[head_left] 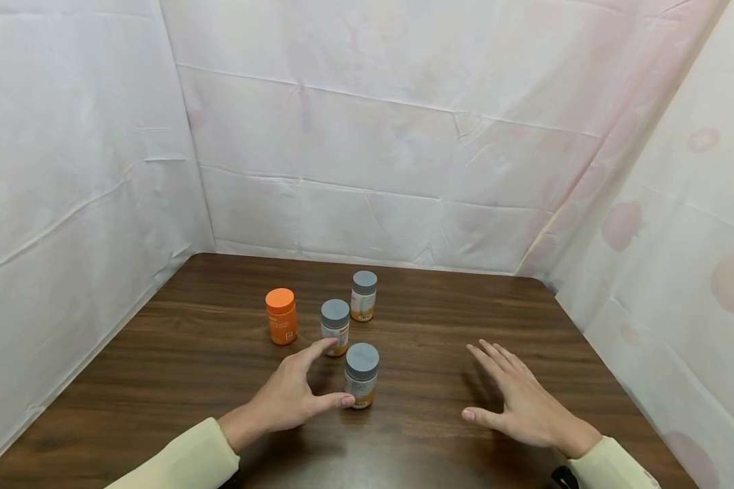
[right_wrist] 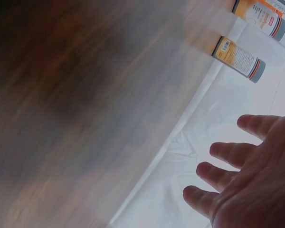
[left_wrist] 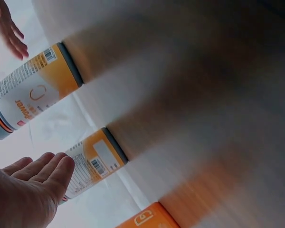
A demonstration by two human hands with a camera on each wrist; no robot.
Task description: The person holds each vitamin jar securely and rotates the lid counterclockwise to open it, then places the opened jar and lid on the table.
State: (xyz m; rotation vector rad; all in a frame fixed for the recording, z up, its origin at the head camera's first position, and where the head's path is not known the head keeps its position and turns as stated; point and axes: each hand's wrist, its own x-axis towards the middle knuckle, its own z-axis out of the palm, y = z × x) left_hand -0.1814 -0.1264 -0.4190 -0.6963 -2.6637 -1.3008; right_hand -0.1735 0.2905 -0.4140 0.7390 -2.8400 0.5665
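My left hand reaches over the table with thumb and fingers spread apart, holding nothing. Its thumb tip overlaps the front grey-capped supplement bottle in the head view. The fingers come close to a second grey-capped bottle, hiding part of its label; the left wrist view shows that bottle right beyond the fingertips. To the right, my right hand hovers above the table, fingers extended and thumb apart, away from every bottle. All the bottles stand upright.
A third grey-capped bottle stands farther back. Left of it is an all-orange bottle. The dark wooden table meets hanging white sheets at its back and sides.
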